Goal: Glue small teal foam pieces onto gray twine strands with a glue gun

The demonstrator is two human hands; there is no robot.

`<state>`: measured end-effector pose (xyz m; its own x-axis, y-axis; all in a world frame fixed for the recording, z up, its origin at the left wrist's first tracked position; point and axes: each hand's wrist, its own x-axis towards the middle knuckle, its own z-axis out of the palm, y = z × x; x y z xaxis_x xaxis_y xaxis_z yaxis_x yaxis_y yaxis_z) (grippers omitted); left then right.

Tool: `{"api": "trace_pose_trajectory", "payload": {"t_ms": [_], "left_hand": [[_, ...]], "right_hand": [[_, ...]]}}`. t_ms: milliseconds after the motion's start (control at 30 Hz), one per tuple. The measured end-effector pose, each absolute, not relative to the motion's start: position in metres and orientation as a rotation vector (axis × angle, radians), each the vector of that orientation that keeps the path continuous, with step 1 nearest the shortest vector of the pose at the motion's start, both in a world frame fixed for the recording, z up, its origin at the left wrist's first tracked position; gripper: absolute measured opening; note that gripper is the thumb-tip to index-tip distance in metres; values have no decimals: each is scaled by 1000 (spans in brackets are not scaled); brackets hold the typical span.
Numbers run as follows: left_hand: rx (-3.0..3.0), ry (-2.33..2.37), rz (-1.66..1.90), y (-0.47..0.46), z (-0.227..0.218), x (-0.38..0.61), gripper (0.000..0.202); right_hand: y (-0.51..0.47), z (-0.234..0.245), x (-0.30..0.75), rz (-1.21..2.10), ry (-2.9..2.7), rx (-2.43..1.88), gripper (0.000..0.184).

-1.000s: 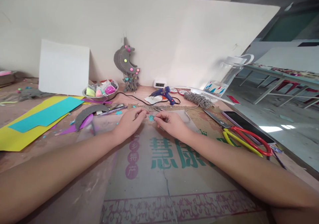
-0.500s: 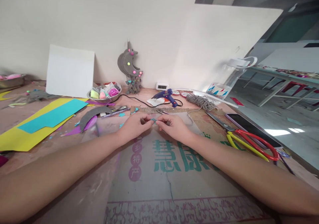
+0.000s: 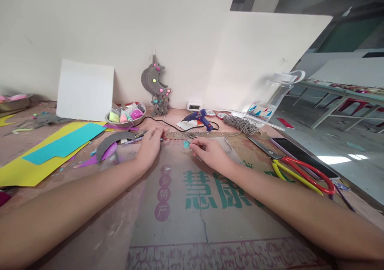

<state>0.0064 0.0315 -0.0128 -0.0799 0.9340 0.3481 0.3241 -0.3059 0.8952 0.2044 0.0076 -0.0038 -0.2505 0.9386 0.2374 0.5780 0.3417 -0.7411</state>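
Observation:
My right hand (image 3: 208, 152) is closed in a pinch near the far edge of a clear sheet, its fingertips at a small turquoise cutout (image 3: 186, 144). The cutout looks like a flower. To its left, my left hand (image 3: 152, 145) reaches over the far part of the sheet with bent fingers. Its fingertips are hidden, so whether they grip anything does not show. A speck of turquoise (image 3: 162, 139) peeks out beside it. Under both hands lies a printed cardboard (image 3: 180, 226) with green and purple characters.
A blue glue gun (image 3: 199, 118), grey cord (image 3: 241, 124) and small white clock (image 3: 194, 106) stand behind the hands. Scissors (image 3: 279, 158) and a phone (image 3: 304, 158) lie right. Left are coloured sheets (image 3: 64, 144), a grey crescent (image 3: 112, 142) and a bowl (image 3: 129, 122). A moon ornament (image 3: 153, 80) hangs on the wall.
My hands have come apart. The left one let go of the turquoise piece and moved left; the right one stays near its place with the piece at its fingertips.

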Motion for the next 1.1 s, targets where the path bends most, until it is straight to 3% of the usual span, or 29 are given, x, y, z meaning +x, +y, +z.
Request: {"api": "trace_pose_trajectory", "payload": {"t_ms": [267,367,667,900,1100], "left_hand": [[1617,1226,1412,41,-22,6,16],[1740,1166,1390,35,-20,12,47],[2114,1111,958,13,-3,17,23],[2061,1216,954,15,-5,18,24],[2081,1166,1001,14,-4,18,25]], "right_hand": [[9,-4,205,739,-1901,-1302,20],[9,-5,205,745,-1900,-1295,20],[6,-2,205,714,-1949,-1286,21],[5,-1,208,571,-1872,-1196,25],[3,-5,206,484,-2138,-1154,26]]}}
